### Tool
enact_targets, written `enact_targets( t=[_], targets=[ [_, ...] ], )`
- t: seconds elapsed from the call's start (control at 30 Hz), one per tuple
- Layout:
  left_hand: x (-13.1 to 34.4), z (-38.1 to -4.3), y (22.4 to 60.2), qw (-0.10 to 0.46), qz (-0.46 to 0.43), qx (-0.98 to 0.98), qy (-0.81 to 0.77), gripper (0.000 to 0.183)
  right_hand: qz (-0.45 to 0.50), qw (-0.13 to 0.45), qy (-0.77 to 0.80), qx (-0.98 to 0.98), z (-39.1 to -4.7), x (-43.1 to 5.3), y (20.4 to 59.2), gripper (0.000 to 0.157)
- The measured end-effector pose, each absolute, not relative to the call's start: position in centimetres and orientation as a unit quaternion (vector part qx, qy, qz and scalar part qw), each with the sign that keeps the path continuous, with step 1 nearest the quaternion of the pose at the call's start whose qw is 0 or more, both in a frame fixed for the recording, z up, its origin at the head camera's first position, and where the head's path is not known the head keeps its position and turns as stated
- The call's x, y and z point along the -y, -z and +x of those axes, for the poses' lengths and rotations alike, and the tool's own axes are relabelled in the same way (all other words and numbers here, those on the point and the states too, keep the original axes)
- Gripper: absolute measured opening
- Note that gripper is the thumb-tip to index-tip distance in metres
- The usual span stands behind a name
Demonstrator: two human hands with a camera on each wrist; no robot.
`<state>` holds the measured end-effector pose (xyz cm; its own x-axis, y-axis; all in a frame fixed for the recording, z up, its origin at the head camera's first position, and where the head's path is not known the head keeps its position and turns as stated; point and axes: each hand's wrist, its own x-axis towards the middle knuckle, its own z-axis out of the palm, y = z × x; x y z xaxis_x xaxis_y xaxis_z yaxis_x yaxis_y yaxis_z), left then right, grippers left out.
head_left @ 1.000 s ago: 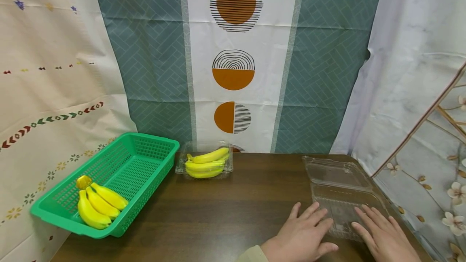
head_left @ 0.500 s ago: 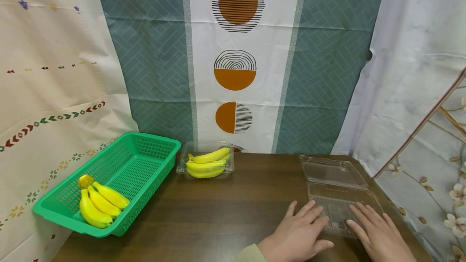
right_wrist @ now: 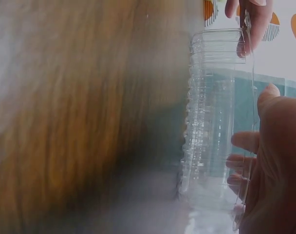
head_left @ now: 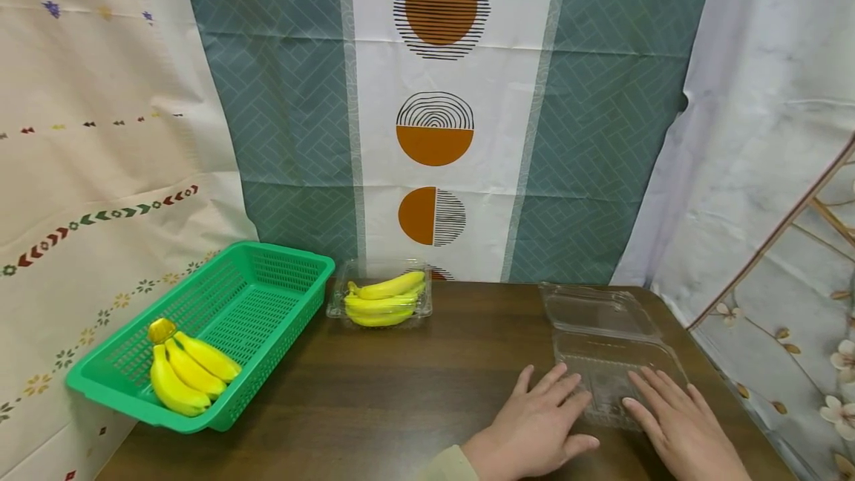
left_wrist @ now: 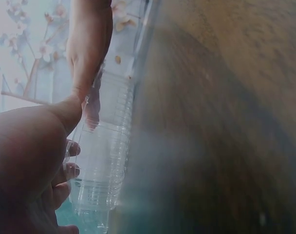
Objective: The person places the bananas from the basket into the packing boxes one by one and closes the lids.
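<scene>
Apparently positioning open plastic clamshell [head_left: 604,351] at four o'clock; holding left hand [head_left: 531,421] and right hand [head_left: 684,421] with fingers spread; probably needing light lift-away next.

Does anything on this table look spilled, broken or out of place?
No, nothing stands out. One banana bunch lies in the green basket, other bananas sit in the clear box, and the clear container by the left hand and right hand lies open, without visible damage.
</scene>
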<state>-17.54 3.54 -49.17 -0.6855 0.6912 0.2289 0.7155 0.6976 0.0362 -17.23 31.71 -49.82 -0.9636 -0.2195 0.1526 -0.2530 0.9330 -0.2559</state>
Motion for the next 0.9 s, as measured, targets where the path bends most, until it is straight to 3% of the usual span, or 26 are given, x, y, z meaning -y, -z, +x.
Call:
enact_targets(
  t=[0.9],
  targets=[
    [1.4, -18.0, 49.2, 0.098, -0.37, 0.921, 0.078, 0.066, 0.157, 0.09, -0.14, 0.973, -18.2, -26.4, 49.3, 0.064]
  ],
)
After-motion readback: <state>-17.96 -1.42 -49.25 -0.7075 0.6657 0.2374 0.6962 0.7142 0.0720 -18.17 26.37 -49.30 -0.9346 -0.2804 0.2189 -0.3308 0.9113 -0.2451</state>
